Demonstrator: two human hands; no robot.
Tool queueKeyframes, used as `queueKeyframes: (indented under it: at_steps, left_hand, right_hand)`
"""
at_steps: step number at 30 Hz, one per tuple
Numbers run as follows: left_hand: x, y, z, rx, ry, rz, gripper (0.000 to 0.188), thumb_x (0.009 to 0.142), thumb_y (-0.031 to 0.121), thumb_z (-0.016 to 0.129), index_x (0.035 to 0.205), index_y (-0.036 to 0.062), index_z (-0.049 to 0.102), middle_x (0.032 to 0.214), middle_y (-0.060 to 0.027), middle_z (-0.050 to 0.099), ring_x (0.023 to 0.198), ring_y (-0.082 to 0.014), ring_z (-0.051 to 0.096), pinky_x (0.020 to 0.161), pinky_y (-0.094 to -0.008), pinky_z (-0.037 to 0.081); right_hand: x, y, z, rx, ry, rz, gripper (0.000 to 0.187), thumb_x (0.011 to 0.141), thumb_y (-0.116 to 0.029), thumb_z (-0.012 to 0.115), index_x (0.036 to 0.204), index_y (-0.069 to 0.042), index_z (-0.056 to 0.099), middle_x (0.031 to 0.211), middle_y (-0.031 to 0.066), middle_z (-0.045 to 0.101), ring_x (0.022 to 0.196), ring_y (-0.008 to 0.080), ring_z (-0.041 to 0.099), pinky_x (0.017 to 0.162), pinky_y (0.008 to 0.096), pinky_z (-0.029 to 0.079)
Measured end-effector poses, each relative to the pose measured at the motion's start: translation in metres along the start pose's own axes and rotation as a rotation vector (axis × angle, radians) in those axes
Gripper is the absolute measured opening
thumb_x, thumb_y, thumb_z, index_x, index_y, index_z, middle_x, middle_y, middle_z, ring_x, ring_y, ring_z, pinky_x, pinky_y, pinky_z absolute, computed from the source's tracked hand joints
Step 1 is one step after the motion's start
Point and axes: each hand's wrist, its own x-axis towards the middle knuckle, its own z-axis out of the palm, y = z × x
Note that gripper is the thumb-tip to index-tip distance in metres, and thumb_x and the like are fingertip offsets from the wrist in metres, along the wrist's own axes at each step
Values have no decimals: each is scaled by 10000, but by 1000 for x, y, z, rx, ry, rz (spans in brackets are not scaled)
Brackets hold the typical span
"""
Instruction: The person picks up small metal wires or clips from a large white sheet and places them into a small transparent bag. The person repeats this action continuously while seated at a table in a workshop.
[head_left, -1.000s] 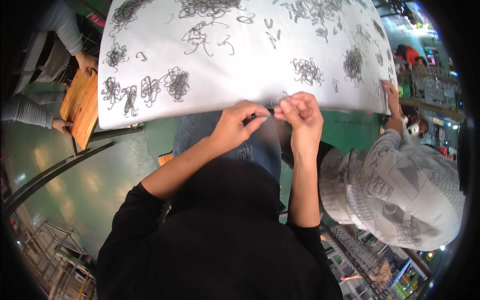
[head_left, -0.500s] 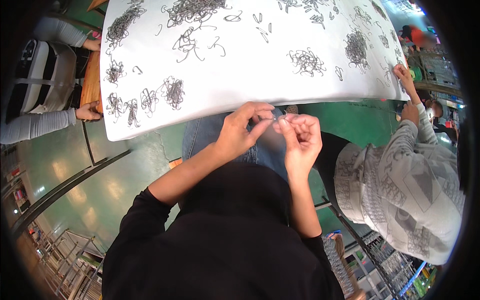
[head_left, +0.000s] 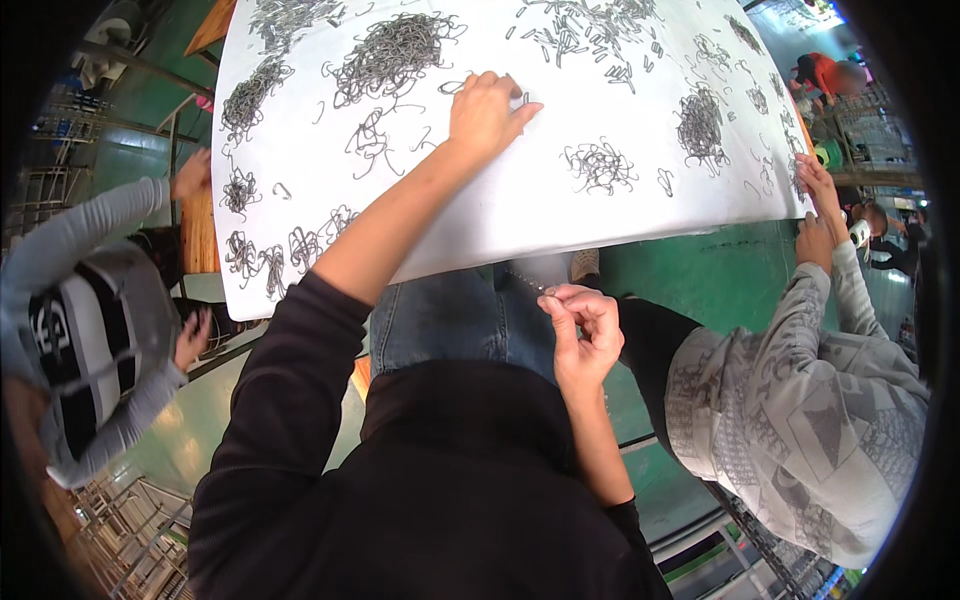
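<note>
My left hand [head_left: 487,115] rests on the white-covered table [head_left: 480,215], thumb spread away from its bent fingers. A small dark metal link [head_left: 525,98] lies by its fingertips, partly hidden. Below the table's near edge, over my lap, my right hand [head_left: 583,325] is closed in a pinch. From its fingertips a thin shiny strand [head_left: 527,280], looking like a fine chain, runs toward the table edge; its far end is hard to make out. Just left of my left hand are loose curved wire pieces [head_left: 370,140] and a big heap of dark wire hooks [head_left: 393,58].
Small straight links [head_left: 590,35] lie scattered at the far side. More wire heaps [head_left: 598,167] sit right of centre, with another pile [head_left: 700,128] beyond. A co-worker in grey sleeves [head_left: 110,220] is at the left; another in a patterned grey top [head_left: 800,400] works close on my right.
My left hand has left my right hand and reached forward onto the table. My right hand stays pinched, slightly lower. The left co-worker's hands have come away from the table edge.
</note>
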Motion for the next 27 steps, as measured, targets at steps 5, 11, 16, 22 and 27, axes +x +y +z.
queueKeyframes:
  at_steps: [5, 11, 16, 22, 27]
  left_hand:
    - [18, 4, 22, 351, -189, 162, 125, 846, 116, 611, 911, 9, 603, 963, -157, 616, 926, -309, 600, 761, -405, 525]
    - [13, 13, -9, 117, -319, 45, 143, 845, 66, 589, 970, 6, 623, 934, -157, 674, 887, -270, 655, 764, -346, 537]
    - [-69, 47, -61, -769, -424, -341, 184, 877, 110, 659, 1028, 6, 667, 894, -57, 703, 838, -96, 637, 771, -247, 503]
    - [-128, 74, -97, -1055, -429, -564, 173, 852, 64, 689, 1011, -4, 686, 891, -33, 705, 807, -86, 632, 752, -240, 514]
    - [-139, 82, -107, -966, -309, -436, 116, 840, 15, 683, 954, 13, 701, 946, -58, 692, 857, -106, 633, 762, -248, 514]
  right_hand:
    - [-1, 2, 2, -53, -4, 3, 172, 813, 84, 685, 871, -10, 553, 913, 117, 682, 737, 117, 663, 640, 228, 543]
    - [2, 5, 6, 2, 4, 20, 126, 840, 64, 658, 866, -11, 561, 902, 117, 683, 749, 134, 676, 653, 240, 553]
    - [2, 8, 11, 23, -4, 7, 144, 839, 95, 641, 878, -3, 542, 911, 114, 672, 787, 137, 668, 698, 258, 557]
    - [4, 7, 16, 14, -61, 44, 195, 831, 136, 630, 911, 0, 516, 935, 111, 655, 866, 150, 652, 768, 276, 557]
    - [5, 8, 23, -35, -16, 14, 114, 847, 58, 645, 898, -11, 570, 902, 104, 680, 769, 135, 681, 661, 247, 559]
